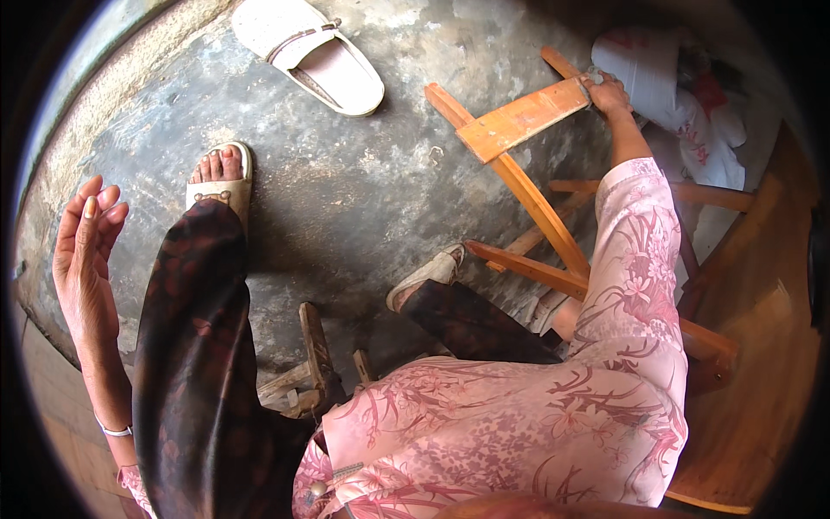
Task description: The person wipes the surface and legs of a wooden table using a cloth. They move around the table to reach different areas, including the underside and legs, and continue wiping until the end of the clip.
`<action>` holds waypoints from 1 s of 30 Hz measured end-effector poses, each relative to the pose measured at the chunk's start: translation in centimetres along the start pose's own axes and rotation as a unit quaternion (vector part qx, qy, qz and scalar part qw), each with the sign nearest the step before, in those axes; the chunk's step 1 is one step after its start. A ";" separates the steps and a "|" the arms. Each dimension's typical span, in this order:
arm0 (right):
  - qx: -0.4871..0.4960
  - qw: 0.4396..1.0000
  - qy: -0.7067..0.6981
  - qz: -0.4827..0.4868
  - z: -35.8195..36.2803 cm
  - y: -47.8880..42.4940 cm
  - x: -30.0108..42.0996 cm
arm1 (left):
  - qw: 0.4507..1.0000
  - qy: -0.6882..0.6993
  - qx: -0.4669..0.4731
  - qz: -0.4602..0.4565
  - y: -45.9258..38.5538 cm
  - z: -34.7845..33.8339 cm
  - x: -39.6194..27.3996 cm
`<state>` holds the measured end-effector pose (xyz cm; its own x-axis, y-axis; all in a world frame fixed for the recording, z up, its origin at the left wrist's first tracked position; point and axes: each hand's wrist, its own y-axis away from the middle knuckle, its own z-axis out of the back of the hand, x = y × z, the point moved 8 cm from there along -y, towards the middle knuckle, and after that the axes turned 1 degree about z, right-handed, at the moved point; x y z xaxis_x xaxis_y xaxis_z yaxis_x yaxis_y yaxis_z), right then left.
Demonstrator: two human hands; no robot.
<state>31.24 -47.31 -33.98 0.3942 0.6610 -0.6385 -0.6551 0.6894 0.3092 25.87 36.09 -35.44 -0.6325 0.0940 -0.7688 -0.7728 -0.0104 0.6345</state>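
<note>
My right hand (608,96) is closed around the right end of a flat crosspiece (525,120) on an orange-brown wooden frame. Something pale and crumpled shows at its fingertips, too small to identify. Long wooden bars (541,206) of the frame run from the crosspiece down toward my right arm, which hides part of them. My left hand (91,259) hangs in the air at the far left, beside my left knee. Its fingers are loosely curved with nothing in them.
An unworn white slip-on shoe (311,58) lies on the stained concrete floor (337,181). White plastic bags (655,84) sit beyond my right hand. A large brown wooden panel (758,363) stands at the right. Rough wooden pieces (314,350) show between my legs.
</note>
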 end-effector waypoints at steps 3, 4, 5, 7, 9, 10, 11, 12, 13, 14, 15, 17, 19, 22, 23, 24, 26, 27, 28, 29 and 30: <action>-0.061 0.997 0.019 0.035 0.1 0.5 0.5 | 1.000 -0.005 0.007 0.003 -0.4 -0.9 0.3; -0.072 0.996 0.025 0.056 0.3 1.5 1.3 | 1.000 -0.006 0.000 0.004 -0.2 -1.6 0.2; -0.083 0.993 0.031 0.077 0.6 2.6 2.3 | 1.000 -0.007 -0.007 0.006 0.0 -2.2 0.2; -0.123 0.985 0.015 0.124 1.3 6.1 5.8 | 1.000 0.014 -0.005 0.026 0.5 -3.2 0.5; -0.089 0.988 -0.039 0.122 0.3 8.4 9.1 | 0.999 0.028 -0.005 0.028 0.5 -4.2 0.4; -0.080 0.972 -0.014 0.219 0.1 10.7 12.6 | 0.999 0.034 -0.011 0.026 0.6 -4.8 0.3; -0.067 0.947 0.011 0.313 -0.1 12.8 14.7 | 0.999 0.031 -0.006 0.013 0.4 -5.5 -0.2; -0.069 0.946 0.004 0.315 0.1 12.6 14.7 | 1.000 0.027 -0.007 0.002 0.2 -5.8 -0.7; -0.071 0.945 -0.004 0.319 0.3 12.1 14.4 | 1.000 0.023 -0.008 -0.009 0.2 -5.8 -1.0; -0.072 0.944 -0.012 0.323 0.5 11.4 13.9 | 0.999 0.027 -0.007 -0.016 0.2 -5.8 -1.1; -0.117 0.948 0.009 0.297 0.0 8.2 11.9 | 1.000 0.015 -0.010 -0.022 -0.1 -5.5 -1.3; -0.120 0.974 0.019 0.190 -0.8 2.5 6.2 | 0.999 -0.019 -0.020 -0.017 0.5 -4.5 -1.3; -0.153 0.982 -0.023 0.112 -2.0 -2.2 -1.7 | 1.000 -0.006 -0.018 -0.004 -0.5 -3.5 0.3; -0.095 0.989 -0.033 0.106 -2.2 -2.3 0.9 | 0.999 0.014 -0.045 0.023 0.7 -2.6 1.3; -0.071 0.992 -0.026 0.104 -1.6 -0.8 3.1 | 0.998 0.017 -0.051 0.024 1.3 -2.8 1.0; -0.102 0.991 -0.023 0.079 -1.3 0.5 2.9 | 0.998 0.024 -0.046 0.019 1.1 -3.2 0.6; -0.159 0.984 -0.052 0.069 -0.9 2.8 2.8 | 1.000 0.017 -0.025 -0.008 0.8 -4.0 -0.3; -0.183 0.979 -0.067 0.065 -1.2 4.1 3.0 | 1.000 0.009 -0.015 -0.019 0.9 -4.2 -0.7; -0.222 0.970 -0.077 0.062 -0.2 6.0 3.3 | 0.999 0.023 -0.012 -0.019 0.5 -4.3 -0.5; -0.181 0.979 -0.085 0.033 -0.6 7.6 3.2 | 0.999 0.035 -0.003 -0.023 0.1 -4.5 -0.2; -0.194 0.977 -0.089 0.023 -1.0 8.9 3.0 | 0.998 0.047 0.007 -0.031 -0.1 -4.8 -0.4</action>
<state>25.98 -39.47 -33.84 0.4417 0.7534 -0.4871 -0.8560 0.5165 0.0227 25.96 31.28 -35.59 -0.5855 0.0010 -0.8107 -0.8106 0.0072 0.5855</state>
